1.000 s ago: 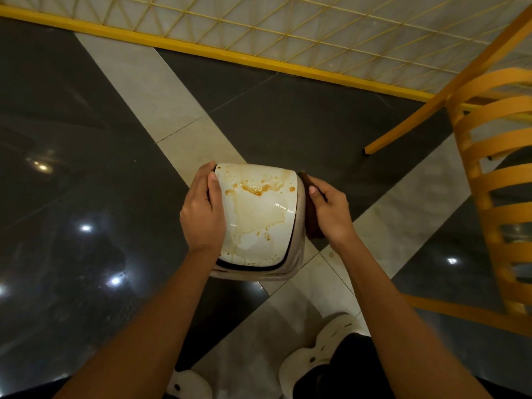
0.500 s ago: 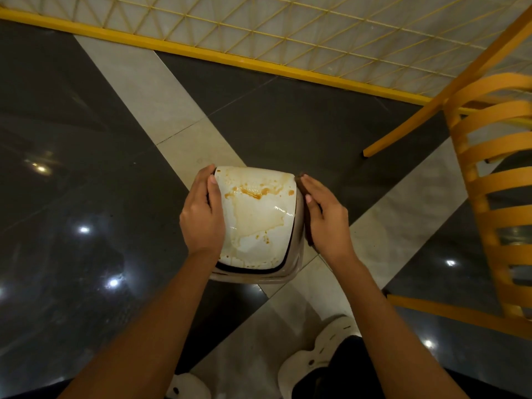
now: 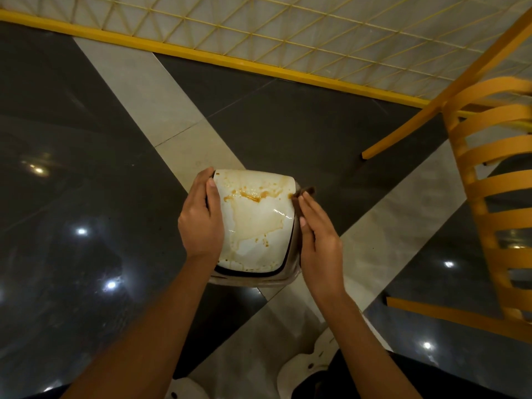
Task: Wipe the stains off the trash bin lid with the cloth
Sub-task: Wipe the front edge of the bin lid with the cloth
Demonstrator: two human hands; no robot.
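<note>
Both of my hands are on the small trash bin (image 3: 291,270) that stands on the floor (image 3: 86,139) just ahead of my feet. My left hand (image 3: 201,223) grips the left edge of the trash bin lid (image 3: 259,228): the thumb lies on top of the white surface and the fingers curl down over the side, mostly out of sight. My right hand (image 3: 319,240) lies flat against the right side of the bin, fingers straight and close together, pressing the cloth (image 3: 307,191) to it. Only a dark brown corner of the cloth shows past my fingertips, just beside the far right corner of the lid; the rest is hidden under the hand.

The lid is closed on the bin and glossy. Its stains (image 3: 253,195) are an orange-brown streak across the far part, a paler wash spreading from it toward the near edge, and a few small spots on the near half. A dark seam runs round the lid's near edge, above the bin's rim.

The floor is polished dark tile crossed by pale strips, with points of light reflected in it. A yellow slatted chair (image 3: 489,197) stands to the right, well apart from the bin, and a yellow-framed lattice panel (image 3: 288,33) runs along the far side. My white shoes (image 3: 311,367) show at the near edge
</note>
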